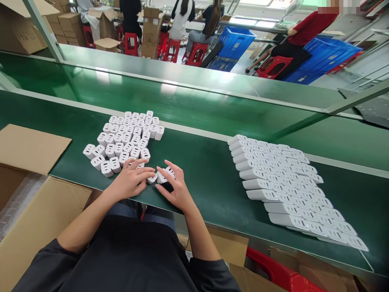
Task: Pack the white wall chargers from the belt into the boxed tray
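Just at the near right edge of the loose cluster of white slotted plastic housings [124, 138], both hands are over pieces on the green work surface [209, 190]. The left hand [132, 178] lies palm down across the cluster's closest pieces, its fingers extended and slightly bent, not closed around any of them. The right hand [174, 186], just right of the cluster, has its fingers spread and its thumb apart, open over a small group of housings [164, 175] and touching them.

Well to the right of the cluster, more of these housings stand in tight slanting rows [285, 186]. Left of it are a cardboard flap [33, 146] and, nearer the person, bubble wrap [26, 198]. Far beyond the cluster, people sit on red stools [172, 50], with blue crates [237, 40] farther right.
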A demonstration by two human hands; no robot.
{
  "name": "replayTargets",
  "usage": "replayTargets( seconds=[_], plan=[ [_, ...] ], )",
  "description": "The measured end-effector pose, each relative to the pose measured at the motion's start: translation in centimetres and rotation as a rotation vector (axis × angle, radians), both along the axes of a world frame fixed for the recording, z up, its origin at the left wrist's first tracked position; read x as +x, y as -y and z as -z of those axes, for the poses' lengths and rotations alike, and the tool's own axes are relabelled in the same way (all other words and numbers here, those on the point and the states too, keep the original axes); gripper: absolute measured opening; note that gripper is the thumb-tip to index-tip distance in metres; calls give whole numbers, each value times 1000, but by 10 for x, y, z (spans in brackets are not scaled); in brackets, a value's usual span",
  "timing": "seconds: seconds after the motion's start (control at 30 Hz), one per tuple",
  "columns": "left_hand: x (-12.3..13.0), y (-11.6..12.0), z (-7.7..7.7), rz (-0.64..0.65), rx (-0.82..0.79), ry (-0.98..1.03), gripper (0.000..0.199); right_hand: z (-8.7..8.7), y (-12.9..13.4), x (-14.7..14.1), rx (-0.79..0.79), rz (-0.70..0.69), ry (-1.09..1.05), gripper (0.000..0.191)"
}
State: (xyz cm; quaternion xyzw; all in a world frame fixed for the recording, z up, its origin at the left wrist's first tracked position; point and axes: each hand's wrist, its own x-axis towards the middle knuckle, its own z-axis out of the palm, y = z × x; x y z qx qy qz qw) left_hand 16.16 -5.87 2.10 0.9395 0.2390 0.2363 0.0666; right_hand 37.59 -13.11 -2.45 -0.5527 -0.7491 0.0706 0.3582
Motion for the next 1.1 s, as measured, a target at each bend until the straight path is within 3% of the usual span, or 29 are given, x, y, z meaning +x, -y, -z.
replayTargets(
  seconds=[0.17,0.33,0.4,0.57,0.77,0.93,1.03,1.1],
  plan=[
    [4,0,5,36,79,9,31,3,2,-1,-18,10,17,63],
    [-8,3,12,-284,257,103,25,1,3,-5,109,4,129,53],
    [-12,4,14,-344,305,96,25,0,3,-6,130,-37,180,44],
    [-16,9,16,-300,313,96,20,4,2,-4,135,22,147,36],
    [-16,9,17,-39,24,131,28,3,2,0,155,28,92,35],
    [0,5,24,72,-33,232,29,3,2,0,160,-8,93,37],
    [3,7,23,25,30,243,28,3,3,0,171,13,99,40],
    [-3,10,20,-134,145,250,26,3,4,-1,198,40,112,43]
  ],
)
